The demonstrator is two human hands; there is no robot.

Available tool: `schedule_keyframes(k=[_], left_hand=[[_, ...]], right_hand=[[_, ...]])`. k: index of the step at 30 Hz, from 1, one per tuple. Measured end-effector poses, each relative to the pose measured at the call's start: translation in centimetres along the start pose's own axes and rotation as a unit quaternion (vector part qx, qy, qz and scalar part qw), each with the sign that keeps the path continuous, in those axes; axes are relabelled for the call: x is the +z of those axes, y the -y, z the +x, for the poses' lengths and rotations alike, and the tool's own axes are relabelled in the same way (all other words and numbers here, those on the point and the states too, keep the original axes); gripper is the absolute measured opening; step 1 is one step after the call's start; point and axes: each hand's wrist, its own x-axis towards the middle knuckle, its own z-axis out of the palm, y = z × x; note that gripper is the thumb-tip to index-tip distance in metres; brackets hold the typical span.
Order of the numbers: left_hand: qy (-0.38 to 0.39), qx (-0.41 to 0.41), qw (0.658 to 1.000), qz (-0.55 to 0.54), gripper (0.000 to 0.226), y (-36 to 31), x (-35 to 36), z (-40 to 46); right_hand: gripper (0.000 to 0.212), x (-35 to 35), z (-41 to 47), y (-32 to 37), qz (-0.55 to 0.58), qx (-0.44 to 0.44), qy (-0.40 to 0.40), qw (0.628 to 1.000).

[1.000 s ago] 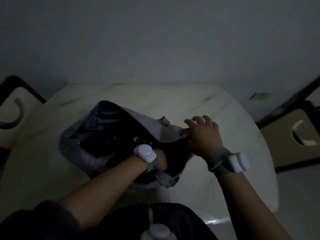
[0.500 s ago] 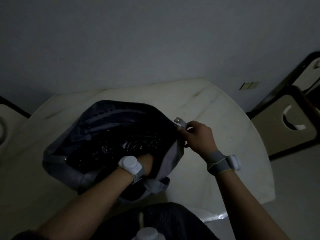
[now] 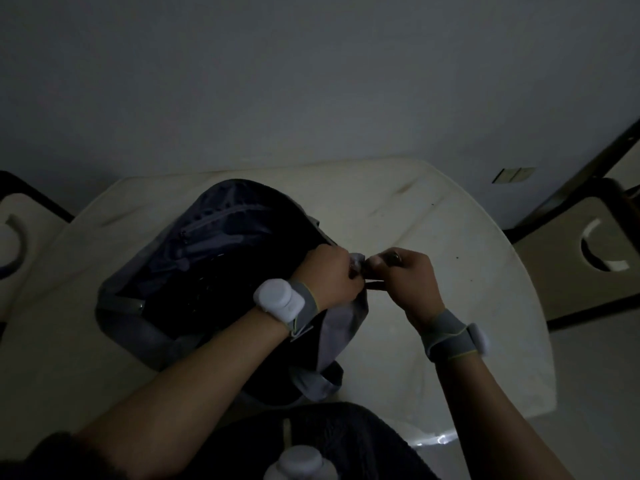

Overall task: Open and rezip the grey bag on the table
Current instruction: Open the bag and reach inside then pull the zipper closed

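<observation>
The grey bag (image 3: 145, 327) lies on the round white table (image 3: 433, 244) with its mouth gaping wide and a dark lining with an inner zip pocket showing. My left hand (image 3: 329, 275) is closed on the bag's right rim, at the end of the opening. My right hand (image 3: 408, 275) sits just to its right, fingers pinched on a small tab at that same corner, probably the zip pull. The two hands almost touch. The room is dim, so the zip teeth are hard to make out.
A chair with a cut-out handle (image 3: 588, 258) stands at the right of the table, another chair (image 3: 14, 237) at the left. A grey wall rises behind. My dark clothing (image 3: 311, 441) is at the table's near edge.
My left hand came out of the bag's inside and moved up to the right rim. My right hand stayed at that corner and closed tighter on the tab. The view shifted slightly.
</observation>
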Motion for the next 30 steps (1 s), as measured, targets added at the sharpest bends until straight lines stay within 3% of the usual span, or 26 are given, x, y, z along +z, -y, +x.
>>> schedule_keyframes(k=[3,5,8,11,16,20,25,30], left_hand=[[0.063,0.046,0.996,0.036,0.014,0.3,-0.4,0.9],[0.077,0.046,0.995,0.052,0.016,0.6,-0.7,1.1],[0.068,0.028,0.996,0.060,0.043,0.9,-1.1,0.8],[0.060,0.032,0.996,0.052,0.013,1.0,-0.6,0.4],[0.077,0.034,0.996,0.033,0.039,1.9,0.0,0.6],[0.105,0.034,0.991,0.079,0.023,1.4,-0.6,0.2],[0.137,0.024,0.987,0.085,0.023,1.8,0.7,-0.1],[0.050,0.033,0.998,-0.026,0.032,3.6,1.2,0.1]], right_hand=[[0.016,0.0,0.2,-0.1,-0.072,-0.030,0.023,0.997],[0.016,0.0,0.4,-0.3,-0.063,-0.025,0.036,0.997],[0.016,0.4,0.6,-0.6,-0.070,-0.020,0.039,0.997],[0.019,0.7,0.9,-0.7,-0.110,-0.030,0.047,0.992],[0.023,0.8,0.8,-0.5,-0.094,-0.018,0.052,0.994],[0.018,0.8,0.5,-0.7,-0.103,-0.028,0.075,0.991],[0.015,0.9,-0.2,-0.3,0.012,0.014,0.052,0.998],[0.020,0.8,-0.5,-0.5,0.070,0.045,0.033,0.996]])
